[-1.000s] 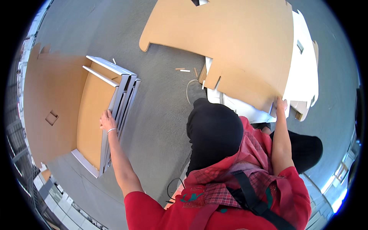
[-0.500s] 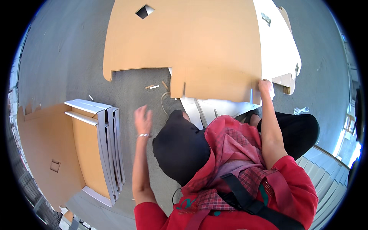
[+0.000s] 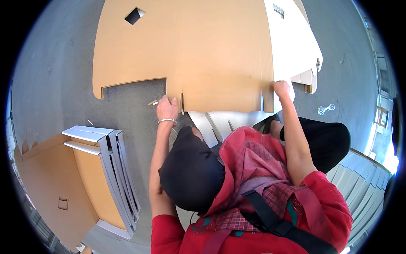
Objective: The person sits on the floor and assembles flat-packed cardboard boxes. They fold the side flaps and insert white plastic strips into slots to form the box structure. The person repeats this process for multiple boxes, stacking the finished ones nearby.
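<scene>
A large die-cut cardboard sheet (image 3: pixel 203 51), brown on the face toward me, spreads across the upper middle. It has a diamond-shaped hole at its upper left and narrow slots along its near edge. My left hand (image 3: pixel 167 109) is closed at the near left corner of the sheet's tab, beside a slot; its fingertips are partly hidden. At the right, my right hand (image 3: pixel 281 89) pinches the sheet's narrow side strip, which bends along a crease. White cardboard (image 3: pixel 241 120) lies under the near edge, between my legs.
On the left stand folded brown-and-white cardboard pieces (image 3: pixel 99 169), leaning together. Stacked pale cardboard (image 3: pixel 359 182) lies at the lower right. A white string bundle (image 3: pixel 326 110) and small cardboard scraps (image 3: pixel 152 102) are on the grey floor. More white cardboard (image 3: pixel 292 42) extends beyond the sheet's right edge.
My left hand has moved from above the floor up and right to the sheet's near left corner. The right-hand strip now shows a crease, with my right hand still on it.
</scene>
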The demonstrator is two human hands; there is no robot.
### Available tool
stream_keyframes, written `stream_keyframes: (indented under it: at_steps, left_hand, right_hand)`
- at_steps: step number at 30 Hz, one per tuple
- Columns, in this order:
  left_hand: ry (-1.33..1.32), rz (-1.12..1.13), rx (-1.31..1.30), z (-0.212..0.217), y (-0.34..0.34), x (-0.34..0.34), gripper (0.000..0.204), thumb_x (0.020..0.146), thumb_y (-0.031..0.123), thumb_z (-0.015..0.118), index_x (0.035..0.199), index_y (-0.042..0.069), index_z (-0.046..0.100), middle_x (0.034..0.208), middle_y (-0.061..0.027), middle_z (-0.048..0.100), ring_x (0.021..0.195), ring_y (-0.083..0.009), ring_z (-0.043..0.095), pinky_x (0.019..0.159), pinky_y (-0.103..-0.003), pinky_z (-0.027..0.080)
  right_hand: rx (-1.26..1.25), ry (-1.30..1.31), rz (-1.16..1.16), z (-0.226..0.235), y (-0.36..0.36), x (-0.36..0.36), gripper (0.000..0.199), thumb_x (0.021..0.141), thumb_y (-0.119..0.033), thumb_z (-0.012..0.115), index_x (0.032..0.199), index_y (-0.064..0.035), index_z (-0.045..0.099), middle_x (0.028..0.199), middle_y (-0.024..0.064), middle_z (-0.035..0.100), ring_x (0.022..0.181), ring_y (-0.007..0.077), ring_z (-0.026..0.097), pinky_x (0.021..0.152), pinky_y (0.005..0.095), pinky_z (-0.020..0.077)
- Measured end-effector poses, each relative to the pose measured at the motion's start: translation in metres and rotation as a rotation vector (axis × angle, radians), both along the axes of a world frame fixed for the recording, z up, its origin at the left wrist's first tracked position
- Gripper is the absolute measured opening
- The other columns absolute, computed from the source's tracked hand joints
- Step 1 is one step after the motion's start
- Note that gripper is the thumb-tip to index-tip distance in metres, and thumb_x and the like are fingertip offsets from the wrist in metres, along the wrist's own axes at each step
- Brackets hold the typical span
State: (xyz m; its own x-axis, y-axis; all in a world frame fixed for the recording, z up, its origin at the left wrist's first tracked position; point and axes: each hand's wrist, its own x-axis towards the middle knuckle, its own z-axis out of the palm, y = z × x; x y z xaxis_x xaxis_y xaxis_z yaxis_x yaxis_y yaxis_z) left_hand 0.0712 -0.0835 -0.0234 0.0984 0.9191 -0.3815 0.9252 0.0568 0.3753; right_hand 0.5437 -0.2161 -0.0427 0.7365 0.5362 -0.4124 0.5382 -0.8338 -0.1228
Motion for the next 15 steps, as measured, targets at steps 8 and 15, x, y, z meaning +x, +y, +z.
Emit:
stream_keyframes:
  at_steps: [8,15]
  left_hand:
    - [-0.088,0.065,0.096,0.043,0.023,0.005,0.032,0.089,0.03,0.055,0.091,0.0,0.066,0.093,-0.0218,0.066,0.088,-0.0405,0.063,0.078,-0.048,0.05]
    - [-1.137,0.561,-0.468,0.067,0.062,-0.03,0.012,0.088,0.01,0.056,0.091,-0.001,0.06,0.09,-0.0191,0.067,0.08,-0.0337,0.069,0.069,-0.045,0.059]
  right_hand:
    - [0.054,0.092,-0.095,0.023,0.008,0.012,0.033,0.077,-0.032,0.061,0.074,0.0001,0.068,0.071,0.0148,0.066,0.066,0.0234,0.063,0.065,0.0337,0.0496]
    - [1.132,1.39,-0.694,0.07,0.015,0.003,0.022,0.092,-0.02,0.055,0.098,0.0005,0.063,0.094,0.0099,0.069,0.086,0.0209,0.067,0.075,0.0314,0.0558]
